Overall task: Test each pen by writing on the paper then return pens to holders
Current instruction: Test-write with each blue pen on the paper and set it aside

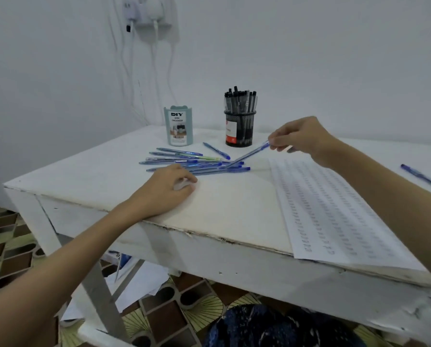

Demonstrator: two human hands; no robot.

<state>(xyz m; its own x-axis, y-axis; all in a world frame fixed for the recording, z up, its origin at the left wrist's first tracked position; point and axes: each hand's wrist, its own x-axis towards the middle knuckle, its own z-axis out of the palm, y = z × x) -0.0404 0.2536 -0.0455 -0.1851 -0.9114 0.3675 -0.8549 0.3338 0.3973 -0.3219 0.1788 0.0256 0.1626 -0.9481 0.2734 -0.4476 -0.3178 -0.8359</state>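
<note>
Right hand pinching one blue pen by its upper end, at about two o'clock from the middle of the bench; pen slanted, its lower end down among the loose blue pens at twelve o'clock. Held high on the barrel, probably because the pile leaves only that end free to take. Cannot tell whether being lifted out or laid down.

Left hand resting on the bench at about ten o'clock, fingers loosely bent, holding nothing, fingertips just beside the near edge of the pile; likely parked there to steady the body or stop pens rolling toward the edge.

Paper lying at three to four o'clock, covered in rows of small marks, close under the right arm so a picked pen needs only a short swing to write. One more blue pen lying apart at the far right edge.

Two holders at the back, around twelve o'clock: teal holder with a DIY label, nothing showing above its rim; black mesh holder packed with dark pens standing upright. Judging by that, black pens probably finished and the blue batch in hand, destined for the teal holder.

Risk: dragging the slanted pen through the pile and scattering its neighbours.
</note>
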